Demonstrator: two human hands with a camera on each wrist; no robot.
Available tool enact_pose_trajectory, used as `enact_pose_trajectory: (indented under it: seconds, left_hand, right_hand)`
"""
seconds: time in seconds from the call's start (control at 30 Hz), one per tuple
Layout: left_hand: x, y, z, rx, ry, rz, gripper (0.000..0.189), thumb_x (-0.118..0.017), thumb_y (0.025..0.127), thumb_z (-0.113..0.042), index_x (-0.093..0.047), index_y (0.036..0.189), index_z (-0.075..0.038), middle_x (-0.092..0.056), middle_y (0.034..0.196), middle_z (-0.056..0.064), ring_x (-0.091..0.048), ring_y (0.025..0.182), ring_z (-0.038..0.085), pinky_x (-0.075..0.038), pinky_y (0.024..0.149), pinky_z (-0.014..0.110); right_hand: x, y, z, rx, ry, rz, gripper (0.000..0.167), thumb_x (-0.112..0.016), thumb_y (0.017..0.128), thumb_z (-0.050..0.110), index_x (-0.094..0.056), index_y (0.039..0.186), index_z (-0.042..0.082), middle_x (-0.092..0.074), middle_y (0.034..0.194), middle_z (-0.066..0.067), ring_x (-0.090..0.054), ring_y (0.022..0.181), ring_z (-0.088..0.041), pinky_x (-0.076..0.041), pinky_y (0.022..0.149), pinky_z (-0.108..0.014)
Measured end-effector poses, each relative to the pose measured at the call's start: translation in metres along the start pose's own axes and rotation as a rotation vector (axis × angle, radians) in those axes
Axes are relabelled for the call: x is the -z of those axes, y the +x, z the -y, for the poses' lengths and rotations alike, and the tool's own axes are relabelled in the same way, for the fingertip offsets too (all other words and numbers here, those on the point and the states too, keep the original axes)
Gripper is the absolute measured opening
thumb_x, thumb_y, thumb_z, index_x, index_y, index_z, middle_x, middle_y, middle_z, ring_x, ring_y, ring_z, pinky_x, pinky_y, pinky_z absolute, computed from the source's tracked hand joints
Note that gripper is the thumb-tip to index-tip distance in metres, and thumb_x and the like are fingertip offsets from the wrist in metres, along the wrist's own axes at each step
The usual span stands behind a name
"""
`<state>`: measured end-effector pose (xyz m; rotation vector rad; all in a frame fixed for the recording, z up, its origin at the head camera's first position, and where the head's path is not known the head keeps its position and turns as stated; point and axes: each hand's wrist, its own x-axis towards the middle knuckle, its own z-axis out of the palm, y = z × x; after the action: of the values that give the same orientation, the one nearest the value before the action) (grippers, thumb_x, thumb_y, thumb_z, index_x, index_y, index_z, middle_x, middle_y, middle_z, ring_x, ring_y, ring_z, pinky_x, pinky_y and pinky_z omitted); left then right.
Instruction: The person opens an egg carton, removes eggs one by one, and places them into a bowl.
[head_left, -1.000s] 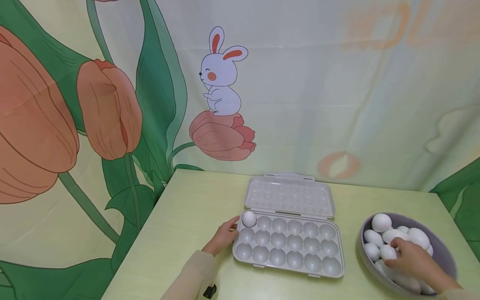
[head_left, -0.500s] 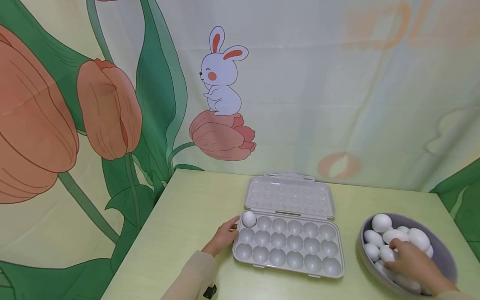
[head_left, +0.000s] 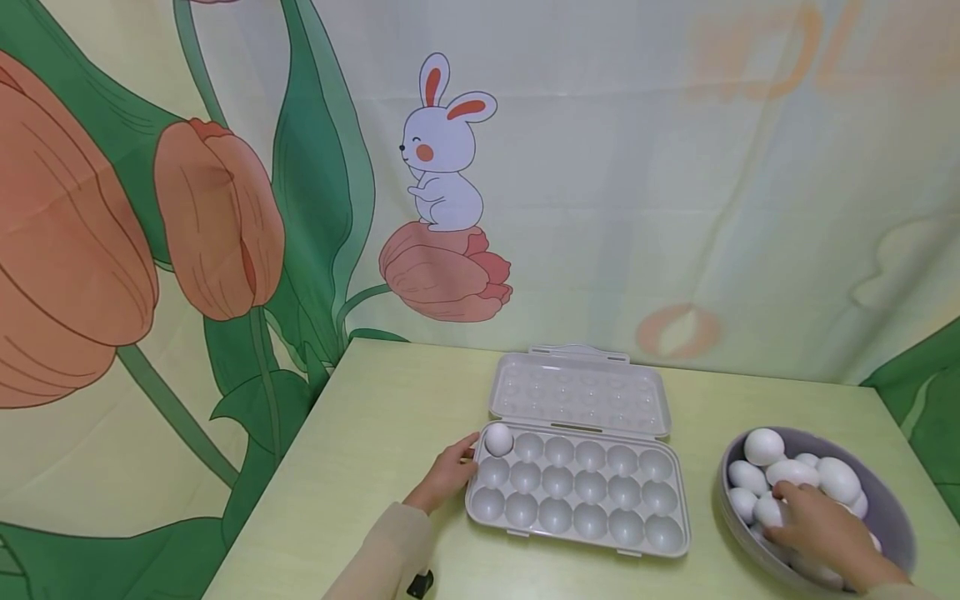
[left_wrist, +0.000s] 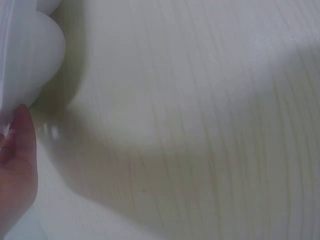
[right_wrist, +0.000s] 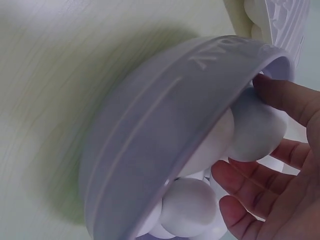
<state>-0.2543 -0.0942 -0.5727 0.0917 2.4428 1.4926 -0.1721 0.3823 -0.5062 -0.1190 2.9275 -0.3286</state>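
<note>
A light grey plastic egg tray (head_left: 573, 521) lies with its lid (head_left: 581, 392) folded back. One white egg (head_left: 498, 439) sits in its far left cup. My left hand (head_left: 445, 477) grips the tray's left rim; in the left wrist view its fingers (left_wrist: 22, 130) are at the edge beside the rounded cups. At the right, my right hand (head_left: 817, 527) reaches into a grey-purple bowl (head_left: 892, 508) of several white eggs. In the right wrist view, thumb and fingers hold an egg (right_wrist: 257, 125) near the bowl's rim, thumb on one side and fingers on the other.
The tray and bowl stand on a pale wood-grain table (head_left: 375, 400). A black object (head_left: 420, 583) is beside the left sleeve. Behind the table hangs a printed cloth (head_left: 585, 183) with tulips and a rabbit.
My right hand has shifted slightly left within the bowl, the egg at its fingertips moving with it. My left hand and the tray have stayed put.
</note>
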Motion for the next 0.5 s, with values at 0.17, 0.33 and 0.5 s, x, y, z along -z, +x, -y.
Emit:
enact_pose_trajectory:
  seconds: [0.17, 0.33, 0.5]
  left_hand:
    - [0.0004, -0.0005, -0.0004, 0.001, 0.002, 0.0, 0.055, -0.045, 0.08, 0.002, -0.034, 0.134, 0.0, -0.055, 0.107, 0.022, -0.055, 0.091, 0.026, -0.049, 0.07, 0.03]
    - [0.0005, -0.0008, -0.0007, 0.004, 0.007, 0.002, 0.055, -0.045, 0.08, 0.001, -0.034, 0.134, 0.0, -0.055, 0.107, 0.022, -0.055, 0.091, 0.025, -0.049, 0.069, 0.03]
    - [0.0002, -0.0004, -0.0003, -0.001, 0.004, 0.001, 0.055, -0.045, 0.08, 0.002, -0.034, 0.134, 0.0, -0.055, 0.107, 0.023, -0.055, 0.092, 0.026, -0.049, 0.069, 0.03]
  right_hand:
    - [-0.0025, -0.0011, -0.0042, 0.005, -0.01, -0.01, 0.063, -0.071, 0.06, 0.047, -0.056, 0.104, 0.005, -0.059, 0.096, -0.015, -0.056, 0.087, -0.032, -0.043, 0.057, -0.044]
    - [0.0004, -0.0035, -0.0046, 0.001, -0.002, -0.012, 0.065, -0.07, 0.061, 0.049, -0.055, 0.106, 0.005, -0.059, 0.099, -0.015, -0.056, 0.087, -0.031, -0.042, 0.055, -0.044]
    - [0.0066, -0.0053, -0.0016, -0.002, 0.01, -0.004, 0.068, -0.069, 0.063, 0.049, -0.053, 0.111, 0.004, -0.057, 0.102, -0.019, -0.056, 0.088, -0.032, -0.042, 0.056, -0.045]
